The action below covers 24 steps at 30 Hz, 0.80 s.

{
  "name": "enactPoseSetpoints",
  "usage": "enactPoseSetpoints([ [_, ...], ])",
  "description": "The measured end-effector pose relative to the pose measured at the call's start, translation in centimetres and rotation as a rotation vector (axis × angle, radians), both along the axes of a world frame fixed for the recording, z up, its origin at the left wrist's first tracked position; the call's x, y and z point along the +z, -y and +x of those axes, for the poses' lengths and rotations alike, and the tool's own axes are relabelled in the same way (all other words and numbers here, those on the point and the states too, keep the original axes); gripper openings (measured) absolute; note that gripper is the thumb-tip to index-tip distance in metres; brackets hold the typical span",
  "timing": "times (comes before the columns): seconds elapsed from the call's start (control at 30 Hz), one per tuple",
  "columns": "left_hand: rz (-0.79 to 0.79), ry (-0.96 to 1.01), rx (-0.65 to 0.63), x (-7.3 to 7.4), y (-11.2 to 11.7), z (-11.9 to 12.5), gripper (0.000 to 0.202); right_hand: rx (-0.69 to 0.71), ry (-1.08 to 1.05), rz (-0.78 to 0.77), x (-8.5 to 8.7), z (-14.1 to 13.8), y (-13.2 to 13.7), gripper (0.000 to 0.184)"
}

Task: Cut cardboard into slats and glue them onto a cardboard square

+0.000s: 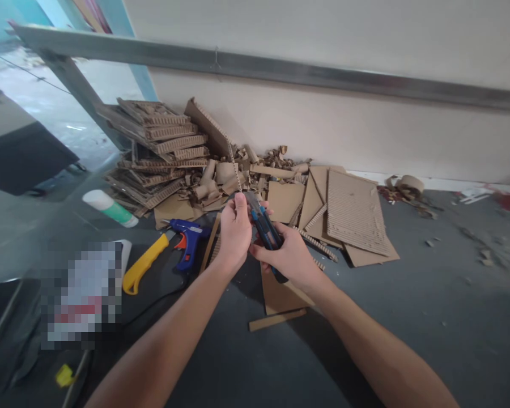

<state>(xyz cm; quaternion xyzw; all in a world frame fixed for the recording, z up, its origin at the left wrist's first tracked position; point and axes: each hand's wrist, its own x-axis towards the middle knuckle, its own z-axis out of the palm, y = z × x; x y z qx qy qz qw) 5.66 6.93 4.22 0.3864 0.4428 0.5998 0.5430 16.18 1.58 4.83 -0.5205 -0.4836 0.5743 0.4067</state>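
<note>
My left hand [234, 235] is closed, its thumb pressed on a thin corrugated cardboard strip [235, 164] that rises toward the wall. My right hand [295, 255] grips a black and blue utility knife [267, 231], its blade end close to my left fingers. Whether the blade touches the strip cannot be made out. Below the hands lies a flat cardboard piece [280, 297], with a narrow cardboard strip [276, 321] in front of it. To the left of my left hand are a blue glue gun [190, 241] and a yellow-handled cutter [147, 265].
Corrugated cardboard frames [170, 133] are stacked at the back left, beside a heap of scraps [221, 173]. Cardboard sheets [355, 209] lie to the right. A white and green tube [110, 208] rests at left. A metal rail [280, 71] crosses before the wall.
</note>
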Motion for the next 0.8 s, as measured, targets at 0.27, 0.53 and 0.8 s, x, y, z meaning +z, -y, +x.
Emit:
enactPoseSetpoints([
  [0.27, 0.030, 0.003, -0.003, -0.12, -0.19, -0.03, 0.054, -0.011, 0.024, -0.006, -0.17, 0.00, 0.00, 0.028],
  [0.53, -0.027, 0.022, -0.013, 0.18, 0.01, -0.05, 0.047, 0.056, -0.022, -0.049, -0.27, 0.62, -0.21, 0.036],
  [0.8, -0.159, 0.120, 0.043, 0.49, -0.26, 0.04, 0.038, -0.046, -0.014, 0.016, -0.86, 0.11, -0.29, 0.033],
])
